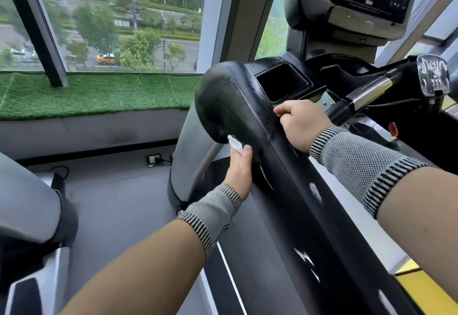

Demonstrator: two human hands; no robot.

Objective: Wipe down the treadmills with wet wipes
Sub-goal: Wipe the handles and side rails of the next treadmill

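While the left hand (239,171) presses a wet wipe (235,144) under the treadmill's black side rail (250,106) (right hand (301,123) grips above), the wipe may slip free.

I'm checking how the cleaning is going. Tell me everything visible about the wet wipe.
The wet wipe is a small white crumpled wad, soft and damp-looking. Only part of it shows, poking out above the fingertips of the left hand, which presses it against the underside of the rounded end of the treadmill's black handrail. The rest is hidden between hand and rail. The right hand does not touch it; it rests farther up the rail beside the square cup holder.
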